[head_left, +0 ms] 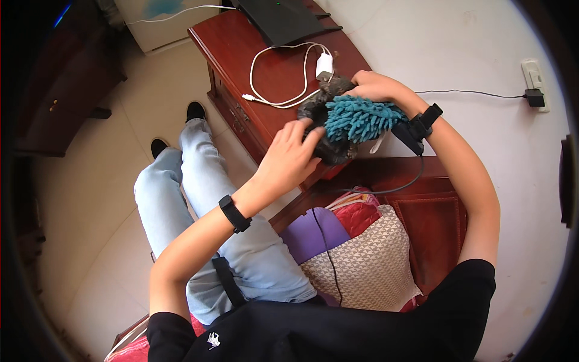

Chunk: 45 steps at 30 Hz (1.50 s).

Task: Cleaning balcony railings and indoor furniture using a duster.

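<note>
A dark, lumpy ornament, its exact kind unclear, sits at the near end of the reddish-brown wooden cabinet. With bent fingers, my left hand takes hold of its left edge, the thumb lying apart from the fingers. Across the ornament's right side is a teal chenille duster with a small pale loop hanging from it. My right hand curls over the duster's far side, closed on it and close to the ornament's top. Most of the right fingers are hidden behind the duster and the ornament.
On the cabinet lie a white charger with a looped cable and a black router. A black adapter is plugged into the right wall. Beside my legs, a patterned cushion and a purple pad rest on a wooden seat.
</note>
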{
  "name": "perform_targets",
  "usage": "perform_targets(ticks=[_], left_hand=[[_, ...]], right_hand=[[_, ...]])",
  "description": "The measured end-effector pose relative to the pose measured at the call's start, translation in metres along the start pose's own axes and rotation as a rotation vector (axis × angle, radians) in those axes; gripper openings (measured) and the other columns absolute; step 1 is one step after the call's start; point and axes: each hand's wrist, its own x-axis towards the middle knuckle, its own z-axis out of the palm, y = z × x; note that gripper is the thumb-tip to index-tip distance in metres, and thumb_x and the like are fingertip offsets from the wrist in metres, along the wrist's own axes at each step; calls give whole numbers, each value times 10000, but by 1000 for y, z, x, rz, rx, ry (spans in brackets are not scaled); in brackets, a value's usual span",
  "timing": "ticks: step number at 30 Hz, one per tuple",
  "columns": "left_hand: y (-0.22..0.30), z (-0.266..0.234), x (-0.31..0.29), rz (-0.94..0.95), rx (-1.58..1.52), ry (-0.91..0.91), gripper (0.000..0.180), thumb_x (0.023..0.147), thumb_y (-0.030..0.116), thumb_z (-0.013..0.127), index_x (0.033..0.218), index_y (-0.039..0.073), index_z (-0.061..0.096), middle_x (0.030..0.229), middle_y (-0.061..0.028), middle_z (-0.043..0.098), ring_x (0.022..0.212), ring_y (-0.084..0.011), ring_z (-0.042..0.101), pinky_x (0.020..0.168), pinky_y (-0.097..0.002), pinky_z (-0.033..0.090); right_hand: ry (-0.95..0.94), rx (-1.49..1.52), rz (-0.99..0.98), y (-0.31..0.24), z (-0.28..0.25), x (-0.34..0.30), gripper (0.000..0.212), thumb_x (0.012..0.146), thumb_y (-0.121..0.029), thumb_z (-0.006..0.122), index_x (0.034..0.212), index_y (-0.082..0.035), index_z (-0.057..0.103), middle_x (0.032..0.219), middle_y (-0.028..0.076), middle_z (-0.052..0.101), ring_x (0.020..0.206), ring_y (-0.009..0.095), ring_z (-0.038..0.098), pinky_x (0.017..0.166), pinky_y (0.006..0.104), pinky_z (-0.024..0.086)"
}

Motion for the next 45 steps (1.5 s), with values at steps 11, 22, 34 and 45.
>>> perform_targets(ticks=[11,22,34,45], left_hand=[[-2,14,-20,-158,-44,70,868,769,215,825,1492,87,361,1493,-230,340,1363,-425,389,1135,-472,371],[-6,16,-26,-154,-55,49,839,764,169,819,1481,86,392,1552,-227,295,1379,-421,385,1142,-475,365],[1,19,-15,-160,55,96,781,725,205,846,1417,100,498,1492,-231,390,1293,-430,463,1091,-504,399],[0,26,-3,-158,165,135,800,699,238,852,1416,131,514,1376,-220,475,1196,-398,514,1022,-484,442]], right_hand=[[266,553,-106,56,-77,-64,338,923,-301,694,980,30,727,881,65,709,852,132,648,784,266,513],[366,182,-342,114,73,-17,527,856,-128,686,1362,-130,539,1349,141,465,1298,316,457,1112,400,356],[539,-20,-506,110,-3,136,511,764,56,532,1270,-21,525,1268,190,531,1249,375,500,1097,383,389],[581,-26,-407,159,2,127,491,753,86,508,1229,-24,556,1187,205,576,1172,407,532,1019,422,442]])
